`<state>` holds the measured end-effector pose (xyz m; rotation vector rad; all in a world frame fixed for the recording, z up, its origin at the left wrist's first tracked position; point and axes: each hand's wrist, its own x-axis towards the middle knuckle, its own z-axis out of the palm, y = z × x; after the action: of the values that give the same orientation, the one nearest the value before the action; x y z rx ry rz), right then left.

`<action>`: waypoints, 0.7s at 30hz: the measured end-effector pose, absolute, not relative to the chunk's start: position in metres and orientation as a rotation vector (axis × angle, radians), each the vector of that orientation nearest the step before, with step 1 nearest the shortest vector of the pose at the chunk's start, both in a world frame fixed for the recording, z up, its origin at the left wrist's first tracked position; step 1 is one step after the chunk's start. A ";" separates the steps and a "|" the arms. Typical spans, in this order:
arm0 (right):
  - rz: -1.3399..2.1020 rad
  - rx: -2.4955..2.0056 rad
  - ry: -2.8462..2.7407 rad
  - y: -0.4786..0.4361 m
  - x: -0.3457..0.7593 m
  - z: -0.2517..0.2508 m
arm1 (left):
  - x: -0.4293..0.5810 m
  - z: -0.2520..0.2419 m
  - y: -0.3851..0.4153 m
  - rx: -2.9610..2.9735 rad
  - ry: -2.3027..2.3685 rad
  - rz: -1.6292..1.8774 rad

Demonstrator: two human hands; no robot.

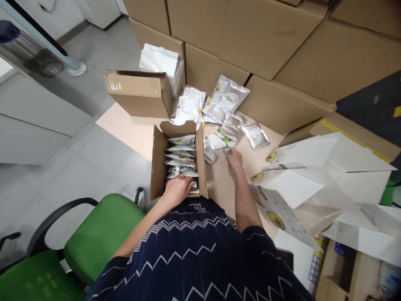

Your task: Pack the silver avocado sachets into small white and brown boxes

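Observation:
An upright cardboard box (201, 167) stands open in front of my body, filled with a row of silver sachets (180, 155) with avocado prints. My left hand (178, 190) reaches into the near end of this box, its fingers bent down over the nearest sachets; the fingertips are partly hidden. My right hand (234, 159) is on the table right of the box, its fingers pinched on the edge of a small silver packet (227, 151). Just left of that hand lies a silver pouch (209, 151). Beyond it, a green-and-white packet (226, 138) lies under another silver sachet (231, 125).
Behind the box are white sachets (189, 103), a large silver pouch (230, 94), an open carton (144, 100) and a white box (161, 60). Stacked cardboard boxes (250, 33) wall the back. White avocado-printed cartons (282, 205) crowd the right; a green chair (105, 234) stands left.

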<state>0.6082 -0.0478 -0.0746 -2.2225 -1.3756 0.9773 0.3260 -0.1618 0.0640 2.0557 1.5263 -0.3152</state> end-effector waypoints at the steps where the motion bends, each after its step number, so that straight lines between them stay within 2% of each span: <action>1: 1.031 -2.160 -1.194 -0.048 0.612 -0.073 | 0.326 0.063 -0.162 2.057 1.524 -0.306; 4: 1.182 -1.837 -0.760 -0.050 0.614 -0.055 | 0.326 0.062 -0.163 2.059 1.523 -0.299; 6: 1.212 -1.590 -0.708 -0.050 0.609 -0.033 | 0.327 0.063 -0.162 2.064 1.521 -0.310; 15: 0.883 -1.107 -1.119 -0.042 0.566 0.085 | 0.329 0.062 -0.163 2.061 1.497 -0.298; 21: 0.968 -0.875 -1.520 -0.037 0.509 0.138 | 0.330 0.061 -0.164 2.078 1.492 -0.324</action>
<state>0.5093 -0.0367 0.1378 -0.8746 -1.5202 0.9683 0.3301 -0.1641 0.0609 2.0781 1.4924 -0.3240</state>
